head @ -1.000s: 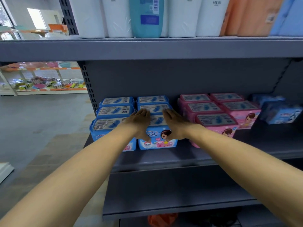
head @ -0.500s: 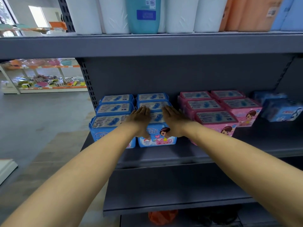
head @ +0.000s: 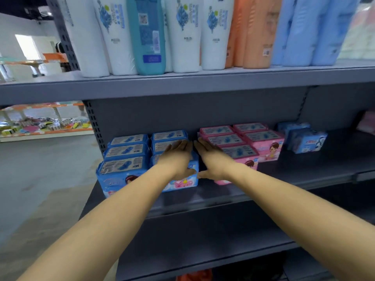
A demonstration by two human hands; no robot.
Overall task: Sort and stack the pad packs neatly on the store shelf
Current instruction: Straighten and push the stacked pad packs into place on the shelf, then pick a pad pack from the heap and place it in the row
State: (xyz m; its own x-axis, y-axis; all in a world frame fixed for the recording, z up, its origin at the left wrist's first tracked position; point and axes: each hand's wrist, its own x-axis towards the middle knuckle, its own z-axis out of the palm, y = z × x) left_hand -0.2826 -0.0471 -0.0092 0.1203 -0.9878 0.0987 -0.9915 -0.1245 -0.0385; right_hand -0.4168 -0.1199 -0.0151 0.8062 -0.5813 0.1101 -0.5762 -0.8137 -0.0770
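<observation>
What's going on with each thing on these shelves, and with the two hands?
Left hand: flat, fingers straight, resting on the blue pad packs.
Right hand: flat, fingers straight, beside the pink pad packs.
Blue pad packs: upright, in rows.
Pink pad packs: upright, in rows.
White bottles: upright on the upper shelf.

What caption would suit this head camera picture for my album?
Left hand and right hand, fingers straight, press on rows of blue plastic pad packs and pink plastic pad packs on a grey metal shelf.

Left fingers (head: 178,146) lie on the front pack (head: 180,179) of a row; another row (head: 124,155) sits left, and packs (head: 239,152) lie beyond right fingers (head: 204,147).
</observation>
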